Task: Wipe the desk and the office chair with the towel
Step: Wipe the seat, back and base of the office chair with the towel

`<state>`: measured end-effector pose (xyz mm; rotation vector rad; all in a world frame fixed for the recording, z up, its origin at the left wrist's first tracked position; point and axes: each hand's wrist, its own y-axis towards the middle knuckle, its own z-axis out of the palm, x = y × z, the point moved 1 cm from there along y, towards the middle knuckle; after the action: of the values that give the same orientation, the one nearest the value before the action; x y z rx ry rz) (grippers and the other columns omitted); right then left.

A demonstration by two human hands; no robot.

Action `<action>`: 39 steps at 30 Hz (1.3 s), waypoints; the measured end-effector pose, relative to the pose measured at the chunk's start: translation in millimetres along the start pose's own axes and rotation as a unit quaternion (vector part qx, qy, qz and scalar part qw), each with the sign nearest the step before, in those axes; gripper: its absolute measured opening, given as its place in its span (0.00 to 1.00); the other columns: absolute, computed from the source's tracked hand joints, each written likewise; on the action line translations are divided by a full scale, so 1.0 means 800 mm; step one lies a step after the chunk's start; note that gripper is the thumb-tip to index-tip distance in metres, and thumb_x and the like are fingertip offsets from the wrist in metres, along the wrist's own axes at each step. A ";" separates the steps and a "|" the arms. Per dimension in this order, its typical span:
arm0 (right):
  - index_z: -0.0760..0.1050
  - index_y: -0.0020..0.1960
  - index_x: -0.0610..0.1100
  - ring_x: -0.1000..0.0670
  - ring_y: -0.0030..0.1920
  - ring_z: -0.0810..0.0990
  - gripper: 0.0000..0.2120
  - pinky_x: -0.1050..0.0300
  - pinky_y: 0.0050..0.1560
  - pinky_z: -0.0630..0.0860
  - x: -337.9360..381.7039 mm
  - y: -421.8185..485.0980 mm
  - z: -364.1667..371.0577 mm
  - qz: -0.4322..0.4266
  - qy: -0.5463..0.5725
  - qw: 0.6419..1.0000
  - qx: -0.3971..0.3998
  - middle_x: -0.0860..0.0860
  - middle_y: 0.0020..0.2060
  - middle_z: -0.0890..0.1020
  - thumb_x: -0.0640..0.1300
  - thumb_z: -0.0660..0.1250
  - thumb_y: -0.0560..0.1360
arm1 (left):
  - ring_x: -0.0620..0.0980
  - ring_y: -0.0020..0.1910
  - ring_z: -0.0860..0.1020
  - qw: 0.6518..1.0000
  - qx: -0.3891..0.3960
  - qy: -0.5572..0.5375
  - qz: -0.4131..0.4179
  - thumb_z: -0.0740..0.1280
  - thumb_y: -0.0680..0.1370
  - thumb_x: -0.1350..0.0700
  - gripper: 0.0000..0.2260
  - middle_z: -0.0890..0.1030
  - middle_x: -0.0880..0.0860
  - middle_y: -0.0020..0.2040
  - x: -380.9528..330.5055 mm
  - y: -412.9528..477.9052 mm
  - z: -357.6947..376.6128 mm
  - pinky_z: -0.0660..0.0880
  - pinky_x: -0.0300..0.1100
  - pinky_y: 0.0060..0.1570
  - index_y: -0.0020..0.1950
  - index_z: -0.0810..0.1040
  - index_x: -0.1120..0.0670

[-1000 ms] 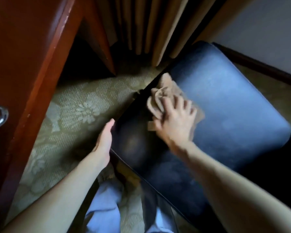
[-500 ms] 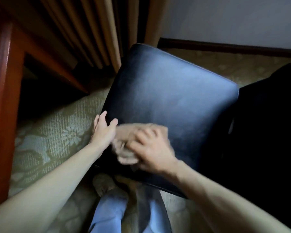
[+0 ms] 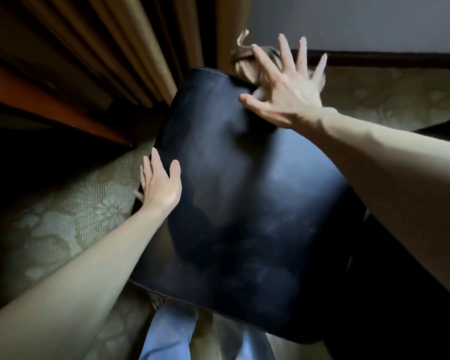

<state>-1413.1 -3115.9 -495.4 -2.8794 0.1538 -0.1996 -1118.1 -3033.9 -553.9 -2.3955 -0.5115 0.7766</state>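
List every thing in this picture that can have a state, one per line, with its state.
chair seat: black, faint smears on its surface.
towel: bunched up, at the seat's far edge under the right hand.
right hand: open, fingers spread over the towel.
left hand: open, flat against the seat's left edge, thumb on top.
curtain: hanging in folds.

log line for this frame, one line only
phase: wiping seat | right grip: fingers spread, pressing towel at seat's far edge | left grip: flat on seat's left edge
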 end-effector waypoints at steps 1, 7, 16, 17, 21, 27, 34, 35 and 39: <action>0.50 0.82 0.64 0.33 0.82 0.43 0.42 0.21 0.73 0.43 0.002 0.007 0.013 0.037 0.046 0.998 0.023 0.46 0.84 0.48 0.77 0.54 0.72 | 0.49 0.83 0.42 1.000 -0.004 0.015 -0.004 0.50 0.86 0.41 0.29 0.43 0.49 0.85 0.002 0.001 0.005 0.41 0.65 0.79 0.84 0.43 0.44; 0.73 0.64 0.55 0.36 0.66 0.73 0.27 0.39 0.63 0.65 -0.006 0.030 0.062 0.117 0.118 0.986 0.011 0.43 0.63 0.79 0.72 0.55 0.77 | 0.47 0.83 0.43 0.998 -0.041 0.039 -0.012 0.46 0.83 0.35 0.31 0.43 0.46 0.85 0.009 0.010 0.023 0.40 0.63 0.77 0.83 0.40 0.41; 0.70 0.75 0.47 0.38 0.67 0.74 0.25 0.43 0.68 0.65 -0.020 0.006 0.079 0.078 0.080 0.993 -0.045 0.45 0.68 0.78 0.60 0.55 0.84 | 0.50 0.83 0.43 0.997 -0.031 0.020 0.063 0.51 0.84 0.39 0.31 0.44 0.50 0.85 -0.045 0.025 0.005 0.38 0.59 0.80 0.85 0.47 0.46; 0.70 0.75 0.47 0.38 0.67 0.74 0.26 0.43 0.67 0.65 -0.021 0.007 0.080 0.078 0.075 0.993 -0.045 0.45 0.68 0.78 0.60 0.55 0.84 | 0.50 0.83 0.44 0.995 -0.040 0.019 0.092 0.52 0.84 0.39 0.30 0.46 0.51 0.85 -0.062 0.034 0.001 0.40 0.58 0.80 0.84 0.49 0.46; 0.71 0.75 0.50 0.42 0.68 0.74 0.23 0.45 0.68 0.65 -0.027 0.011 0.077 0.062 0.124 0.990 -0.032 0.50 0.69 0.78 0.57 0.55 0.84 | 0.51 0.83 0.45 0.980 -0.074 0.052 0.176 0.56 0.84 0.41 0.30 0.48 0.54 0.85 -0.136 0.060 0.012 0.42 0.58 0.81 0.84 0.52 0.47; 0.75 0.68 0.52 0.37 0.62 0.79 0.17 0.46 0.60 0.76 -0.126 0.050 0.059 0.200 0.210 0.956 0.046 0.45 0.62 0.83 0.52 0.58 0.82 | 0.53 0.83 0.47 0.905 -0.081 0.221 0.354 0.54 0.84 0.40 0.27 0.51 0.56 0.84 -0.241 0.103 0.060 0.42 0.60 0.80 0.82 0.60 0.46; 0.75 0.72 0.45 0.41 0.68 0.77 0.20 0.52 0.69 0.73 -0.253 0.113 0.125 0.242 0.226 0.912 0.243 0.43 0.68 0.79 0.46 0.64 0.81 | 0.52 0.63 0.77 0.846 -0.139 0.261 0.444 0.57 0.80 0.42 0.20 0.82 0.47 0.58 -0.251 0.139 0.075 0.60 0.56 0.76 0.61 0.82 0.50; 0.74 0.73 0.45 0.41 0.69 0.77 0.21 0.53 0.69 0.72 -0.255 0.127 0.138 0.225 0.218 0.914 0.257 0.43 0.70 0.78 0.47 0.65 0.81 | 0.53 0.61 0.77 0.842 -0.149 0.253 0.452 0.58 0.80 0.44 0.18 0.82 0.46 0.56 -0.251 0.141 0.076 0.61 0.56 0.76 0.60 0.82 0.50; 0.71 0.76 0.47 0.41 0.69 0.77 0.23 0.55 0.65 0.72 -0.236 0.201 0.201 0.133 0.203 0.918 0.314 0.43 0.70 0.78 0.48 0.66 0.81 | 0.53 0.59 0.77 0.840 -0.152 0.241 0.461 0.59 0.78 0.46 0.17 0.81 0.46 0.56 -0.244 0.159 0.082 0.59 0.55 0.76 0.59 0.81 0.50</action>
<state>-1589.5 -3209.2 -713.7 -2.1191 0.4611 -0.6602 -1284.9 -3204.3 -595.9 -2.9668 0.8593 0.4037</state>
